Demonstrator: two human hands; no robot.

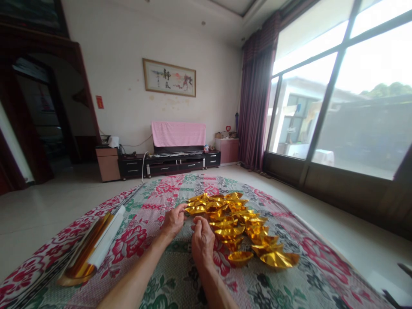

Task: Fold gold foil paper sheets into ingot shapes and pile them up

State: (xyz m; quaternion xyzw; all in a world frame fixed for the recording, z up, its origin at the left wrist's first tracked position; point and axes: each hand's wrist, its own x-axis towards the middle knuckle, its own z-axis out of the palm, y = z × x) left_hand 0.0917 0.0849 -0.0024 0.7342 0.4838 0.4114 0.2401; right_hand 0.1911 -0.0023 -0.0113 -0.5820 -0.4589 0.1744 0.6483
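Note:
A heap of folded gold paper ingots (238,227) lies on a flower-patterned cloth (154,274) spread over the surface in front of me. My left hand (173,221) rests at the heap's left edge, fingers pinched on a gold ingot (193,209). My right hand (202,242) sits just right of it, fingers curled inward and close to the ingots; what they hold, if anything, is hidden. Both forearms reach in from the bottom of the view.
A rolled stack of gold and white foil sheets (90,249) lies on the cloth at the left. Beyond are a pale tiled floor (48,206), a low dark TV cabinet (170,163) under a pink cloth, purple curtains (254,98) and a large window (337,94).

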